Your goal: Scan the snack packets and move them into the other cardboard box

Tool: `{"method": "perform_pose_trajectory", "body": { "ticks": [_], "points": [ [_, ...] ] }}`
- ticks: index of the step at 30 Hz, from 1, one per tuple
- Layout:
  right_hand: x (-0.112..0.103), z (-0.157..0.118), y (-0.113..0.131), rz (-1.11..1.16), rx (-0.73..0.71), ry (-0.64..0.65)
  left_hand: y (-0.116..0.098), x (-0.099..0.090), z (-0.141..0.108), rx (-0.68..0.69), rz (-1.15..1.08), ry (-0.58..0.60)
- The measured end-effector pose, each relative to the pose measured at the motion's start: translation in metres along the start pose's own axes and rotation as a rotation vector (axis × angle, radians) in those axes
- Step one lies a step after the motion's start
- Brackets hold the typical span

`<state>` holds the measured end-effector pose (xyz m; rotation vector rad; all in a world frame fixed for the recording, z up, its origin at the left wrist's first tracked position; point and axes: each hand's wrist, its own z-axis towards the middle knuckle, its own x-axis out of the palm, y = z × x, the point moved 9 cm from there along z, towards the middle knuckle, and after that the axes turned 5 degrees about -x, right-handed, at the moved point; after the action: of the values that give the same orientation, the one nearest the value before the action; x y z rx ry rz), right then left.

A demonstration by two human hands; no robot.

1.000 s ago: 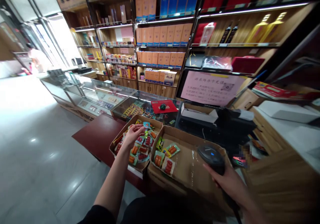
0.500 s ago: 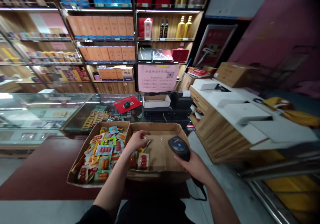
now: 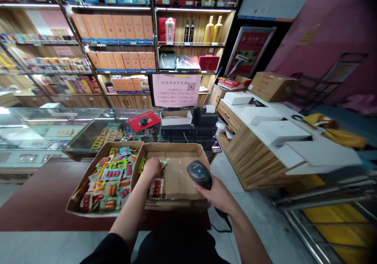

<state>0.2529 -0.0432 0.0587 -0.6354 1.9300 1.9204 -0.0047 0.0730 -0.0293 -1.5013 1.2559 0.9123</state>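
Snack packets [image 3: 112, 174] lie heaped in the left carton [image 3: 88, 213], furthest to my left on the brown table [image 3: 38, 197], overlapping so thickly that I see hardly any of the carton's floor. Many show red or orange sausage shapes. Just beside it, to the right, is the right carton [image 3: 179, 179], with only a few packets gathered on its left side: a red sausage packet [image 3: 156, 188] near the front wall, a yellow-green packet [image 3: 142, 164] just left of my left hand, and another packet [image 3: 163, 163] edging out on the other side. Going by that split, I judge the work to be early on: a few packets sit apart on the right, while the bulk remains on the left.

My left hand [image 3: 152, 166] is down inside the right carton, among those few. Its fingers bend out of sight beneath the back of my hand, so I cannot tell whether they are spread or pinched together, nor whether they grip a packet or only touch one.

Furthest right, my right hand [image 3: 219, 193] has its fingers wrapped round the grip of a black scanner [image 3: 198, 173], a blue light glowing on top. I hold it at that carton's right side, and a black cord [image 3: 222, 230] hangs below the handle.
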Motion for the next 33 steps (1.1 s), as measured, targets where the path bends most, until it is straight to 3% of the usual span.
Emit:
{"method": "perform_pose_trajectory", "body": {
  "ticks": [3,8,13,17,20,26,33],
  "points": [
    [0.000,0.003,-0.003,-0.008,-0.016,0.052,0.007,-0.013,0.001,-0.039,-0.258,-0.062],
    [-0.005,0.006,-0.010,0.004,-0.022,0.087,0.005,-0.028,0.000,0.022,-0.663,-0.127],
    [-0.010,0.008,-0.011,0.015,-0.034,0.113,-0.006,-0.009,-0.002,-0.032,-1.155,0.009],
    [-0.013,0.008,-0.010,0.026,-0.059,0.133,-0.027,0.000,-0.009,-0.052,-1.386,0.160],
    [-0.015,0.008,-0.010,0.033,-0.067,0.139,-0.039,0.000,-0.012,-0.058,-1.456,0.176],
    [-0.021,0.008,-0.008,0.028,-0.071,0.117,-0.044,-0.009,-0.011,-0.021,-1.340,-0.020],
    [-0.017,0.009,-0.007,0.044,-0.124,0.126,-0.048,-0.003,-0.013,-0.078,-1.409,0.024]
  ]
}}
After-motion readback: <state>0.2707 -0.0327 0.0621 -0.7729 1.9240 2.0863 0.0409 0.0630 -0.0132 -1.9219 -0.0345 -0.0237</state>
